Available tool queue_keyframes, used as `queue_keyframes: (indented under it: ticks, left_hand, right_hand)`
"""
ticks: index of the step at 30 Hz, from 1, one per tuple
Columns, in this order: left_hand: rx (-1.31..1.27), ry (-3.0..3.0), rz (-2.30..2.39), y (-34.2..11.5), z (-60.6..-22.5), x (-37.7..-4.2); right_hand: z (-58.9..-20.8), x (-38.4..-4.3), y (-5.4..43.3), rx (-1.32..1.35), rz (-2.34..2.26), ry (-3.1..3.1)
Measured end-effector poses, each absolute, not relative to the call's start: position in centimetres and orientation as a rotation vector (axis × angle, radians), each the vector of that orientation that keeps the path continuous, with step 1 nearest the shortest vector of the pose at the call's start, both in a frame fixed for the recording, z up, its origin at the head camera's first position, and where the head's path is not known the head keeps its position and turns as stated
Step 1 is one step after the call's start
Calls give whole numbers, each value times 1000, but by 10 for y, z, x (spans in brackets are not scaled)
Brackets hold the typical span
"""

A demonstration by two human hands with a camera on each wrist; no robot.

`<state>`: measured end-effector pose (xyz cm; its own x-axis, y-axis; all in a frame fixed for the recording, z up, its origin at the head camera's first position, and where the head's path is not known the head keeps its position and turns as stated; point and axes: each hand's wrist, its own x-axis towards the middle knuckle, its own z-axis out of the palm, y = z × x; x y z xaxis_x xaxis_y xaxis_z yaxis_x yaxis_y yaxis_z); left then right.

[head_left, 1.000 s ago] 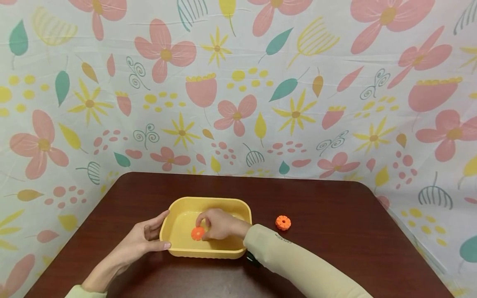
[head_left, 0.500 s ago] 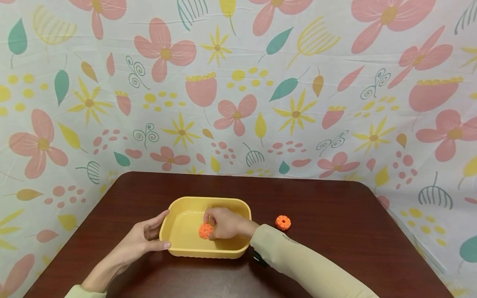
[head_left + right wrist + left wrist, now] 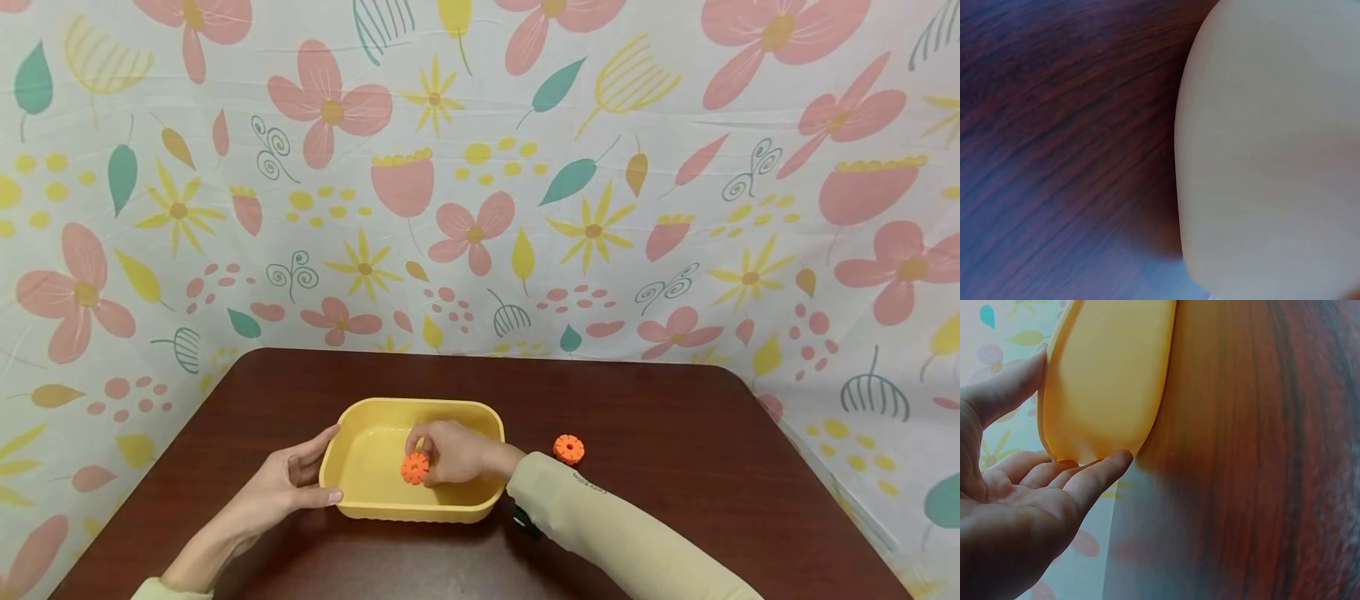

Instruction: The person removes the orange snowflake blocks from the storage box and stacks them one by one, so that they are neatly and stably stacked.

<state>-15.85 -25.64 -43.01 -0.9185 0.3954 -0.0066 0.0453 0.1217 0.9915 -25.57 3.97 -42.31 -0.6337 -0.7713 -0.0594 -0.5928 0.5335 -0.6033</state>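
My left hand [image 3: 281, 486] holds the left end of a yellow plastic tub [image 3: 413, 511], thumb at the near corner and fingers at the far one. In the left wrist view the tub's yellow wall [image 3: 1107, 381] rises between the thumb and the fingertips. Inside the tub, my right hand [image 3: 453, 452] pinches an orange notched plastic disc [image 3: 415, 468] between thumb and fingers, its flat face turned towards the head camera. To the right of the tub, more orange notched discs [image 3: 569, 449] lie stacked on the table. The right hand itself does not show in the right wrist view.
The tub stands on a dark reddish-brown table [image 3: 645, 408] with rounded far corners. Behind it hangs a white cloth [image 3: 480, 317] with flower prints. In the right wrist view, a smooth pale surface [image 3: 1266, 150] covers the right side.
My right hand has drawn back slightly to the right, bringing the orange disc with it and turning its notched face more into view. The left hand has kept its hold.
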Motion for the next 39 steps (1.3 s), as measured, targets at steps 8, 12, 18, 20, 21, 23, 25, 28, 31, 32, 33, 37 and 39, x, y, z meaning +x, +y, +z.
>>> queue_keyframes:
  ticks: [8,12,18,20,21,23,25,28,31,32,33,37,39]
  left_hand:
    - [447,2136,1874,-257,-431,-158]
    - [450,2136,1874,-257,-430,-158]
    - [452,2138,1876,-257,-431,-158]
    - [458,2142,1877,-257,-432,-158]
    - [457,2141,1877,-257,-432,-158]
    - [453,2141,1872,-257,-431,-158]
    - [448,2134,1872,-257,-431,-158]
    - [443,2129,1872,-257,-431,-159]
    - [441,2129,1872,-257,-432,-159]
    - [442,2130,1872,-257,-432,-160]
    - [442,2131,1872,-257,-432,-160]
    - [442,2136,1873,-256,-432,-160]
    - [439,2138,1873,-256,-432,-160]
  right_hand:
    - [-424,-257,40,-1091,-883,2426]
    - [-423,-256,40,-1070,-948,2409]
    - [-421,-255,40,-1058,-977,2405]
    - [-421,-255,40,-1057,-980,2409]
    - [-421,-254,40,-1061,-983,2410]
    - [-421,-255,41,-1077,-995,2411]
    - [-421,-255,41,-1095,-1006,2415]
    - [-421,-255,42,-1114,-1034,2417]
    - [-420,-254,43,-1109,-1071,2411]
    - [-419,-254,43,-1100,-1090,2401]
    - [-418,-253,44,-1085,-1109,2390]
    - [-415,-251,46,-990,-1201,2339]
    - [-414,-250,47,-933,-1253,2313]
